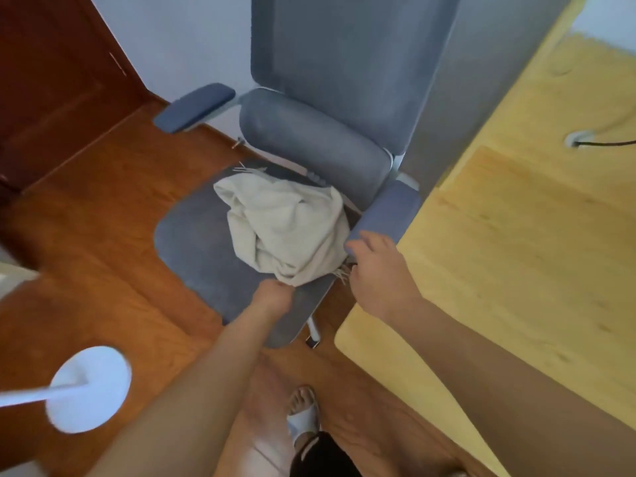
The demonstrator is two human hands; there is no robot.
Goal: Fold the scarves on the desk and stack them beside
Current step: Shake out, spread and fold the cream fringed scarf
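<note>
Grabbing cream scarf [285, 228] off grey chair seat [192, 242], beside yellow desk [516, 235].
Left hand [272, 297] fisted on near scarf edge; right hand [375, 266] at fringed corner by armrest [389, 215], grip hidden, cannot tell. Best to lift by both ends, keep fringe clear of armrest, spread flat on desk. Count: one scarf, one chair, two armrests, one desk, one white lamp base [89, 389].

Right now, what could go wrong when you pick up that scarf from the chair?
The scarf is bunched up, so loose parts might drag on the floor once lifted. Its fringe lies by the armrest near the right hand and might snag. The left hand grips only one edge.
</note>
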